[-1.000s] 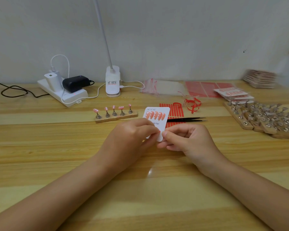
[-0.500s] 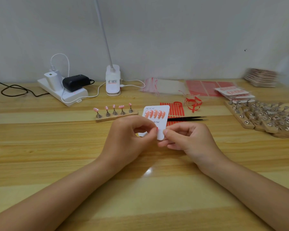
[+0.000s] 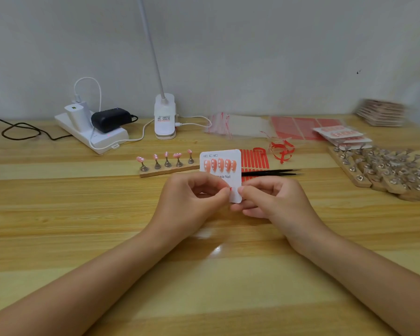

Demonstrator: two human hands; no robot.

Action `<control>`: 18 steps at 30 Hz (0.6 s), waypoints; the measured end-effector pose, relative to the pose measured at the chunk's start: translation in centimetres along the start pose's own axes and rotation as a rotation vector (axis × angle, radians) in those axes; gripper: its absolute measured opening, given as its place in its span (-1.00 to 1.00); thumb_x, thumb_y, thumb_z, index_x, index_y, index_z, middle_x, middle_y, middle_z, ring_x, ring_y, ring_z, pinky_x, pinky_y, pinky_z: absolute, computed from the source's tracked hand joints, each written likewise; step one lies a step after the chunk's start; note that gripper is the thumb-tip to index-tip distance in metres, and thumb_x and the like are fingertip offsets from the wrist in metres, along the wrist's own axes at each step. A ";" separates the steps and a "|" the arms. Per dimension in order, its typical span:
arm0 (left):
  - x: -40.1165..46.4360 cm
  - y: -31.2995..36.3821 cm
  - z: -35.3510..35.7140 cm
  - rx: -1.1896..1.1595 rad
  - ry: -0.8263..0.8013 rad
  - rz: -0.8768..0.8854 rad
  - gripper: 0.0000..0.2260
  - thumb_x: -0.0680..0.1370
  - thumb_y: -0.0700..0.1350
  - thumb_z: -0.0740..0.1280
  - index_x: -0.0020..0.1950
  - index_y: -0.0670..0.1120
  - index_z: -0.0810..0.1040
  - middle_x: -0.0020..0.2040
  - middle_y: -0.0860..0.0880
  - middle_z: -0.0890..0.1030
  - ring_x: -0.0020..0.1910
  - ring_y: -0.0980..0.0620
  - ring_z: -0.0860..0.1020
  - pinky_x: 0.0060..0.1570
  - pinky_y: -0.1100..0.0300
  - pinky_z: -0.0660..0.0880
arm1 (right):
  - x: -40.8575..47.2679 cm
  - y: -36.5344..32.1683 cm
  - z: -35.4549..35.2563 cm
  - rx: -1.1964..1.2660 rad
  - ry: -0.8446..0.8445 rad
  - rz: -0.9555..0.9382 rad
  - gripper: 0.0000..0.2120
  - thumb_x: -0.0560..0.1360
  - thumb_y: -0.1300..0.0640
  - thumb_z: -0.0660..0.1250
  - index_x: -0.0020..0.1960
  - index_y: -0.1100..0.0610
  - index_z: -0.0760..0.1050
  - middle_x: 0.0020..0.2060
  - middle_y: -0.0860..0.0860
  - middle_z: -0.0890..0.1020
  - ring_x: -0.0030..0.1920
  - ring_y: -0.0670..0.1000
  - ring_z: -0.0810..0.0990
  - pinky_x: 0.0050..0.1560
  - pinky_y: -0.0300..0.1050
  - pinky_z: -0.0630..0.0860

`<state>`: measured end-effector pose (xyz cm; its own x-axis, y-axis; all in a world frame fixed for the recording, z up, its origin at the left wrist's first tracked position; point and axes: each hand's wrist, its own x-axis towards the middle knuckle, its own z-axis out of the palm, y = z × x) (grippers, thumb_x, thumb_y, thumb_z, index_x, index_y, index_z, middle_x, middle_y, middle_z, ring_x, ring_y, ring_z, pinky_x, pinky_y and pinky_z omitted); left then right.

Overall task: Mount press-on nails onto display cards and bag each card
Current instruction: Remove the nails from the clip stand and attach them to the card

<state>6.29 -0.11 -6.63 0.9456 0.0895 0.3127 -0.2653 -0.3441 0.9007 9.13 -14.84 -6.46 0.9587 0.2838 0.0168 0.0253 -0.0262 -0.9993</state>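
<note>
Both hands are meeting at the centre of the wooden table (image 3: 83,214), holding a white display card (image 3: 224,156) upright between them. The right hand (image 3: 274,202) is pinching the card's lower right corner between thumb and curled fingers. The left hand (image 3: 192,202) is curling in front of the card's lower left part, its thumb and forefinger pinching a tiny red bit (image 3: 231,189) against the card face; what that bit is cannot be told. Five pink nails (image 3: 220,165) are sitting in a row across the upper half of the card.

At about 11 o'clock from the hands, a wooden strip (image 3: 167,171) is lying on the table, carrying five small metal stands (image 3: 167,162) with pink nails on top. At 1 o'clock, just behind the card, a sheet of red strips (image 3: 255,160) is lying flat, with black tweezers (image 3: 272,172) resting across its near edge and pointing toward 3 o'clock. Beyond that, a curl of red tape (image 3: 281,149) is lying near a stack of clear bags (image 3: 238,124). At 2 o'clock, more wooden strips with stands (image 3: 386,170) are crowding the table's right side, with finished cards (image 3: 340,134) behind them. Far at 10 o'clock, a white power strip (image 3: 95,135) is holding two chargers, and at 12 o'clock a white lamp base (image 3: 165,117) is standing by the wall.
</note>
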 end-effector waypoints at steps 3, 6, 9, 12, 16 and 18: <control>-0.1 0.1 0.0 0.000 -0.013 0.021 -0.86 0.40 -0.33 0.42 -0.27 -0.11 0.66 -0.31 0.01 0.67 -0.31 0.17 0.61 -0.24 0.37 0.52 | 0.0 -0.2 0.0 -0.010 -0.036 0.007 -0.84 0.44 0.23 0.33 -0.26 0.08 0.62 -0.35 0.02 0.69 -0.27 -0.07 0.68 -0.27 -0.33 0.56; -0.1 0.1 0.1 -0.007 -0.012 0.036 -0.86 0.40 -0.33 0.42 -0.26 -0.11 0.66 -0.31 0.04 0.67 -0.32 0.19 0.62 -0.25 0.40 0.50 | 0.0 -0.3 0.1 -0.010 -0.039 0.017 -0.84 0.45 0.21 0.33 -0.25 0.12 0.64 -0.33 0.05 0.69 -0.25 -0.07 0.68 -0.25 -0.33 0.56; -0.1 0.1 0.2 -0.011 -0.014 0.058 -0.89 0.40 -0.32 0.42 -0.25 -0.13 0.66 -0.31 0.02 0.68 -0.30 0.16 0.63 -0.24 0.38 0.52 | 0.1 -0.3 0.2 -0.007 -0.018 0.021 -0.83 0.44 0.24 0.34 -0.28 0.11 0.64 -0.34 0.03 0.69 -0.27 -0.10 0.67 -0.25 -0.34 0.56; -0.2 -0.1 0.2 -0.012 -0.011 0.078 -0.94 0.39 -0.30 0.42 -0.22 -0.16 0.67 -0.30 -0.02 0.68 -0.26 0.06 0.65 -0.15 0.22 0.59 | 0.2 -0.5 0.2 0.009 -0.005 0.034 -0.81 0.42 0.27 0.35 -0.33 0.09 0.64 -0.35 0.02 0.69 -0.28 -0.11 0.67 -0.27 -0.35 0.56; -0.2 -0.1 0.3 0.030 0.012 0.134 -0.96 0.38 -0.28 0.43 -0.20 -0.18 0.67 -0.27 -0.03 0.68 -0.24 0.04 0.65 -0.12 0.11 0.59 | 0.2 -0.6 0.1 0.052 -0.013 0.060 -0.76 0.39 0.28 0.36 -0.40 0.06 0.65 -0.36 0.01 0.68 -0.30 -0.11 0.67 -0.30 -0.36 0.54; -0.2 -0.2 0.4 0.061 0.017 0.170 -0.96 0.39 -0.28 0.44 -0.19 -0.19 0.67 -0.25 -0.03 0.67 -0.23 0.06 0.63 -0.11 0.11 0.59 | 0.2 -0.7 0.1 0.074 -0.015 0.076 -0.75 0.38 0.28 0.36 -0.41 0.06 0.65 -0.36 0.00 0.68 -0.29 -0.11 0.67 -0.32 -0.36 0.53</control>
<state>6.23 -0.45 -6.95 0.8844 0.0409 0.4648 -0.4091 -0.4113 0.8146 9.32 -14.66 -5.81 0.9529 0.2976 -0.0591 -0.0689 0.0226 -0.9974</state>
